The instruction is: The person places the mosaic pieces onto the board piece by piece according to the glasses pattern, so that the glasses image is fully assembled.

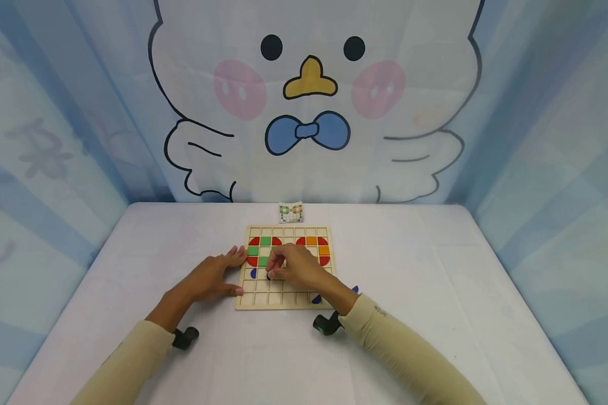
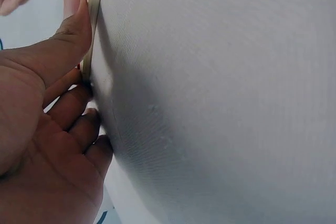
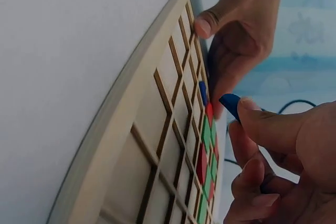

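Observation:
A wooden grid board [image 1: 289, 304] lies on the table with red, green and orange pieces in its upper cells. My left hand [image 1: 215, 275] rests against the board's left edge, thumb apart from the fingers. Between thumb and fingertip my right hand [image 1: 296, 267] pinches a blue piece [image 3: 230, 99] with a curved edge, over the middle-left cells. Another blue piece [image 1: 253, 273] sits in a cell close to my left hand. Near the board's lower right lies a blue piece [image 1: 316, 299]. My right hand and forearm cover part of the grid.
Behind the board stands a small card [image 1: 291, 212] printed with a coloured grid pattern. One more blue piece [image 1: 355, 289] lies right of the board, beside my right wrist. The white table [image 1: 425, 270] meets a curtain [image 1: 309, 174] with a cartoon figure at its back edge.

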The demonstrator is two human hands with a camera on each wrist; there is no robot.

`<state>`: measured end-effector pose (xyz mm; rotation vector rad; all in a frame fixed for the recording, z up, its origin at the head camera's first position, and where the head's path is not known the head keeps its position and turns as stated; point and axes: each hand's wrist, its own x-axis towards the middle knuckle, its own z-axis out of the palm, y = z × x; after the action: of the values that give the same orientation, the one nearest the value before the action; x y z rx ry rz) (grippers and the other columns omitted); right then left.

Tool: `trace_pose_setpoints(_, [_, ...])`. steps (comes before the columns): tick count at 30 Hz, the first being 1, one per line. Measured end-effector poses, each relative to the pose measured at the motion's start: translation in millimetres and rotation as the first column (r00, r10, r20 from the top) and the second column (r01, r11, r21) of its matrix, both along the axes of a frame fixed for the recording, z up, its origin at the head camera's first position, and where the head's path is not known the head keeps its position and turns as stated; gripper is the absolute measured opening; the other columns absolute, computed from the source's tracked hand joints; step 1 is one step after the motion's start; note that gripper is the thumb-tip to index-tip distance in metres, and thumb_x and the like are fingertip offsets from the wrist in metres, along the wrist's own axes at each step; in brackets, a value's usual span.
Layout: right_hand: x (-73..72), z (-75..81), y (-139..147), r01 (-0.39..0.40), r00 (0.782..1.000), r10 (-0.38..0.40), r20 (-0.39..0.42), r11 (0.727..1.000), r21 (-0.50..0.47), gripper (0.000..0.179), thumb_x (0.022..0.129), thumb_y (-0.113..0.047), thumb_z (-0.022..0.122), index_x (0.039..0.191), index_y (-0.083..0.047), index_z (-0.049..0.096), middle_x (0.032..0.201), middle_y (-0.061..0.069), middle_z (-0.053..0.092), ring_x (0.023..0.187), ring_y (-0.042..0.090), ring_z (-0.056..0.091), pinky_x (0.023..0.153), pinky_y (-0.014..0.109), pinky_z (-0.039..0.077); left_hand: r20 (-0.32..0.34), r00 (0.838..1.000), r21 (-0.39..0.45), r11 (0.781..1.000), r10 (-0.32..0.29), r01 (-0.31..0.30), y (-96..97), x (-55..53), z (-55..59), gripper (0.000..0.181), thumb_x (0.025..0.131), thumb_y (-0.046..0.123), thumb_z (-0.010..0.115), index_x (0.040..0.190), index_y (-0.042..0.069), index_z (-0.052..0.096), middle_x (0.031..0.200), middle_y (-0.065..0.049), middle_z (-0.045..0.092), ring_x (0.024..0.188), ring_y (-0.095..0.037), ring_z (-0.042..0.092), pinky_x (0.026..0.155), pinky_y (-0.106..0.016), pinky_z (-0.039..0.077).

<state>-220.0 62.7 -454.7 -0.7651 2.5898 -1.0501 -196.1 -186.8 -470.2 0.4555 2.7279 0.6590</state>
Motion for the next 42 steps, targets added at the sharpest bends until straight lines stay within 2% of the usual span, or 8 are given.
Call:
trace_pose_setpoints(6, [-2.9, -7.1, -24, -0.043, 0.999, 0.043, 0.016, 0.999, -0.001, 0.011, 0.095, -0.015, 0.082, 0.088, -0.02, 0.074, 0.083, -0.007, 0.068, 0.078, 0.008, 0.059, 0.074, 0.021, 0.048, -0.01, 1.0, 0.027, 1.0, -0.009, 0.01, -1.0, -0.5, 0.0, 0.095, 0.086, 0.035, 0.088, 0.164, 0.009, 0.039, 0.173, -0.017, 0.03, 0.162, -0.044, 0.026, 0.129, -0.068, 0.025])
trace_pose_setpoints(9, [-2.9, -11.3, -35, -0.047, 0.999, 0.046, 0.004, 0.998, 0.037, 0.012, 0.094, -0.017, 0.084, 0.087, -0.021, 0.075, 0.082, -0.008, 0.067, 0.078, 0.007, 0.058, 0.074, 0.02, 0.047, -0.029, 0.999, 0.038, 0.999, -0.02, 0.021, -1.8, -1.0, -0.7, 0.096, 0.085, 0.034, 0.088, 0.163, 0.008, 0.039, 0.172, -0.018, 0.032, 0.162, -0.044, 0.027, 0.129, -0.067, 0.026])
trace_pose_setpoints(15, [0.3, -14.5, -47, 0.009, 0.999, -0.003, -0.045, 0.991, 0.136, 0.013, 0.091, -0.024, 0.086, 0.084, -0.025, 0.075, 0.08, -0.01, 0.065, 0.078, 0.007, 0.058, 0.071, 0.022, 0.046, -0.032, 0.999, 0.049, 0.999, -0.02, 0.022, -1.9, -1.0, -1.7, 0.097, 0.085, 0.034, 0.088, 0.163, 0.007, 0.038, 0.172, -0.017, 0.031, 0.162, -0.043, 0.027, 0.13, -0.065, 0.026])
trace_pose_setpoints(20, [2.3, -14.3, -49, 0.022, 0.999, -0.014, -0.052, 0.988, 0.153, 0.013, 0.091, -0.024, 0.086, 0.082, -0.025, 0.076, 0.081, -0.012, 0.068, 0.081, 0.008, 0.059, 0.075, 0.026, 0.048, -0.024, 1.0, 0.043, 0.999, -0.009, 0.01, -1.2, -0.4, -0.7, 0.097, 0.085, 0.033, 0.089, 0.164, 0.007, 0.038, 0.172, -0.017, 0.03, 0.162, -0.043, 0.026, 0.129, -0.066, 0.026])
trace_pose_setpoints(30, [1.3, -10.5, -48, -0.027, 0.999, 0.033, -0.029, 0.983, 0.184, 0.006, 0.092, -0.021, 0.086, 0.087, -0.023, 0.082, 0.079, -0.012, 0.07, 0.08, 0.01, 0.06, 0.074, 0.026, 0.049, -0.025, 1.0, 0.038, 0.999, -0.018, 0.019, -0.5, -1.9, -2.5, 0.097, 0.085, 0.033, 0.088, 0.163, 0.006, 0.038, 0.172, -0.017, 0.031, 0.162, -0.042, 0.025, 0.13, -0.065, 0.025])
trace_pose_setpoints(35, [2.0, -9.7, -48, -0.012, 0.999, 0.019, -0.033, 0.98, 0.198, 0.005, 0.091, -0.02, 0.086, 0.088, -0.023, 0.083, 0.081, -0.014, 0.071, 0.082, 0.009, 0.061, 0.076, 0.026, 0.05, -0.028, 0.999, 0.048, 0.999, -0.016, 0.017, -1.0, -2.2, -2.8, 0.096, 0.085, 0.033, 0.088, 0.163, 0.006, 0.039, 0.172, -0.016, 0.032, 0.163, -0.042, 0.025, 0.13, -0.064, 0.025])
trace_pose_setpoints(42, [7.9, -7.1, -37, 0.029, 0.999, -0.025, -0.033, 0.992, 0.12, 0.008, 0.09, -0.017, 0.086, 0.089, -0.022, 0.081, 0.079, -0.01, 0.067, 0.079, 0.009, 0.059, 0.07, 0.023, 0.048, -0.024, 1.0, 0.034, 0.999, -0.009, 0.01, -0.7, -0.8, -2.1, 0.095, 0.086, 0.033, 0.088, 0.163, 0.007, 0.039, 0.172, -0.016, 0.032, 0.162, -0.042, 0.026, 0.13, -0.066, 0.025])
